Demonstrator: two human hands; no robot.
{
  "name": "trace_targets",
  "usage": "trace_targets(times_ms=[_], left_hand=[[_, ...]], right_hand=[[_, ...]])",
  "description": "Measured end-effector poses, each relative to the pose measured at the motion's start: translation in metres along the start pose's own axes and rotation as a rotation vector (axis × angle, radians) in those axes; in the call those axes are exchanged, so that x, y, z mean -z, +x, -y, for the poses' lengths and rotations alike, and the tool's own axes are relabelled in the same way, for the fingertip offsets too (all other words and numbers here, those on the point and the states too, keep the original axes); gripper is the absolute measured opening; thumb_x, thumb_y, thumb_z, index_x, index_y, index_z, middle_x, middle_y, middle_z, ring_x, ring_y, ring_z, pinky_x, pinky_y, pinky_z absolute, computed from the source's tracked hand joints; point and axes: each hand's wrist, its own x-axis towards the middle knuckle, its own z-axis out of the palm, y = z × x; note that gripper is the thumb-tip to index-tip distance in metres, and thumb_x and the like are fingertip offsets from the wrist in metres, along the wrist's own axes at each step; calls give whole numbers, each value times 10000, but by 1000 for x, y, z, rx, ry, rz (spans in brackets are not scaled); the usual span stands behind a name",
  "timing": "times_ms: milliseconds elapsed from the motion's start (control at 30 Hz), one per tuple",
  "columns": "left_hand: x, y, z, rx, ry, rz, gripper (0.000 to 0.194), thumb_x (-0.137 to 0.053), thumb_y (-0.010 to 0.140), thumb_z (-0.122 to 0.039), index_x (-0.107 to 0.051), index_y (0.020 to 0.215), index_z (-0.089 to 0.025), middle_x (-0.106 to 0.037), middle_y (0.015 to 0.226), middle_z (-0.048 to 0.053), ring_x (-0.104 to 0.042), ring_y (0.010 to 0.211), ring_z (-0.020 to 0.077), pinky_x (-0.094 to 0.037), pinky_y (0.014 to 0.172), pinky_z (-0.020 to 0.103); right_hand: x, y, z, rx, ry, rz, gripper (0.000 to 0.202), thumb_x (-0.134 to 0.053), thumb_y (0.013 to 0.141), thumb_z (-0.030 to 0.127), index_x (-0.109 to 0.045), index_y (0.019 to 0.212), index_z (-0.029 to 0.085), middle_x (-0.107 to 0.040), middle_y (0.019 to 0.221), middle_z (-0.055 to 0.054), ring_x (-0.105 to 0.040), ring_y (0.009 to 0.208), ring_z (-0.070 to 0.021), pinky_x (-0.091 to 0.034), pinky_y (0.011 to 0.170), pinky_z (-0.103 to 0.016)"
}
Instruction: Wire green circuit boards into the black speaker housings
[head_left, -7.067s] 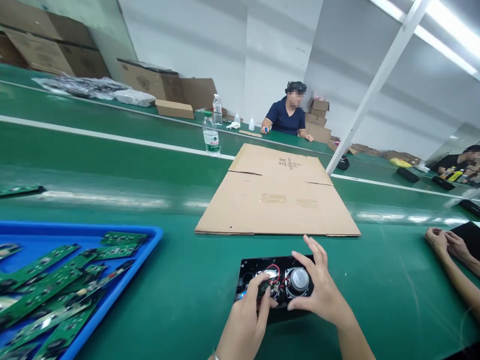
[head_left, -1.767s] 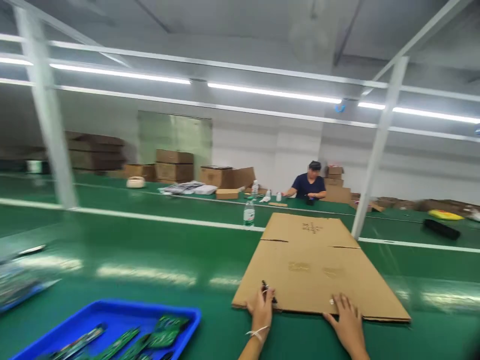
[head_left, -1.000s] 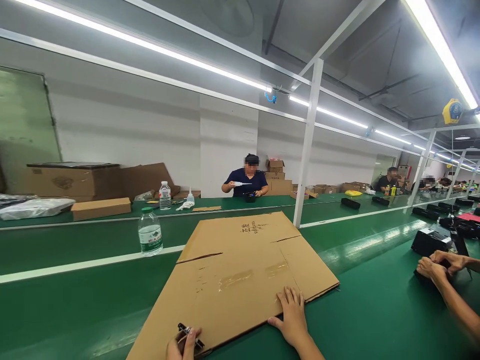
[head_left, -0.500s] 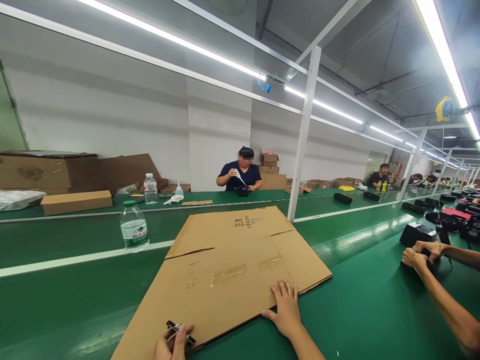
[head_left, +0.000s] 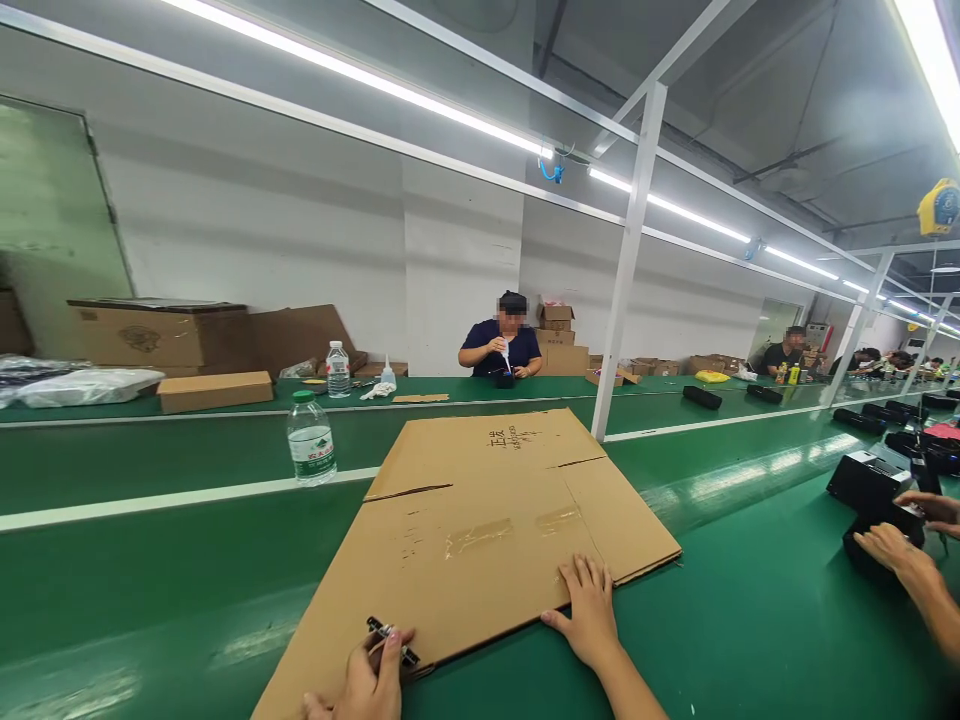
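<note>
A large flattened cardboard box lies before me, with handwriting near its far end, strips of clear tape and dark slits. My left hand is at its near left edge, thumb and fingers closed on a small black-and-silver part. What kind of part it is I cannot tell. Flat on the cardboard's near edge rests my right hand, fingers spread and holding nothing.
A water bottle with a green cap stands left of the cardboard. Beyond, a co-worker holds a white squeeze bottle over a dark item. A white post rises behind the cardboard. At right, another person's hands handle black items.
My view has turned left, so the scene sits further right. Both my hands keep their places on the cardboard. The neighbour's hands at right have shifted a little.
</note>
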Motion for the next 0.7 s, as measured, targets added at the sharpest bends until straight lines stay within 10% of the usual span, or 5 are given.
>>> trace_targets(times_ms=[700], left_hand=[[-6,4,14,-81,37,-32,267,-250,779,-388,-420,909,-229,-658,1015,87,-430,1173,246,29,1042,537]], right_hand=[[-4,1,-3,-3,-29,4,593,-377,785,601,-377,1290,291,-244,1399,-4,-160,1288,-258,-56,1050,-454]])
